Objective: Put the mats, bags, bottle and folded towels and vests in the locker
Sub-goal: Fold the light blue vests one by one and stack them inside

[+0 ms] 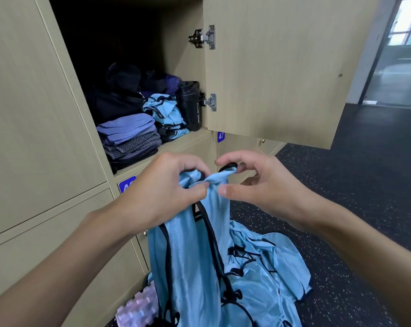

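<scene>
Head view: a light-blue vest (192, 244) is held up by its shoulder strap, pinched in the curled fingers of the left hand (166, 185) and right hand (254, 182), before the open locker (183, 55). Inside, folded towels (129, 135), folded vests (166, 114), a black bottle (190, 105) and dark bags (114, 102) are stowed. Further vests (270, 267) are heaped on the floor (341, 185).

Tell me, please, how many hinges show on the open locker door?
2: upper hinge high on the door, lower hinge beside the black bottle; others possibly out of frame.
</scene>
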### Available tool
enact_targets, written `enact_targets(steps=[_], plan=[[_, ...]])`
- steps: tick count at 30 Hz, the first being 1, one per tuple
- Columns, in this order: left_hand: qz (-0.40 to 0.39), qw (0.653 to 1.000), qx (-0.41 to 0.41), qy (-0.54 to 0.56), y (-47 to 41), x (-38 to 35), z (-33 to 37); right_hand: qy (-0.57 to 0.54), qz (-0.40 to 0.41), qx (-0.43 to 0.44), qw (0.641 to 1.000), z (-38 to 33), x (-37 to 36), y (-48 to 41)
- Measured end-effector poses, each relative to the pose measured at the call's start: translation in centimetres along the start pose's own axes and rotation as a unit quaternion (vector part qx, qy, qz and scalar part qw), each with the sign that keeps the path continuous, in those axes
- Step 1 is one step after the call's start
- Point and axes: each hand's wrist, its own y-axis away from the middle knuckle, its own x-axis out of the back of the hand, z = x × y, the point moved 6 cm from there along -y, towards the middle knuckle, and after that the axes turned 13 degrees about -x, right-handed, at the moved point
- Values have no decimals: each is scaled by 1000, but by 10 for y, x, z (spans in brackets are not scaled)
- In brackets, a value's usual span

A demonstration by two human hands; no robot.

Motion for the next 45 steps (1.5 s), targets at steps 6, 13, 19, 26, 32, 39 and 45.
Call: enact_targets(steps=[6, 13, 19, 26, 32, 39, 45], plan=[[8, 1000, 0, 24, -1, 4, -3, 71, 25, 51, 996, -2, 3, -1], [50, 999, 22, 6, -2, 18, -16, 28, 89, 56, 994, -2, 20, -2], [29, 999, 9, -9, -3, 17, -21, 0, 8, 112, 994, -18, 11, 15], [92, 994, -27, 50, -6, 8, -10, -63, -76, 144, 985, -28, -5, 25], [115, 988, -25, 103, -8, 7, -5, -139, -148, 134, 970, -32, -7, 30], [97, 979, -13, 181, -8, 5, -1, -86, -2, 128, 988, -24, 2, 19], [95, 968, -13, 234, -7, 4, 6, -81, 17, 99, 992, -17, 3, 15]])
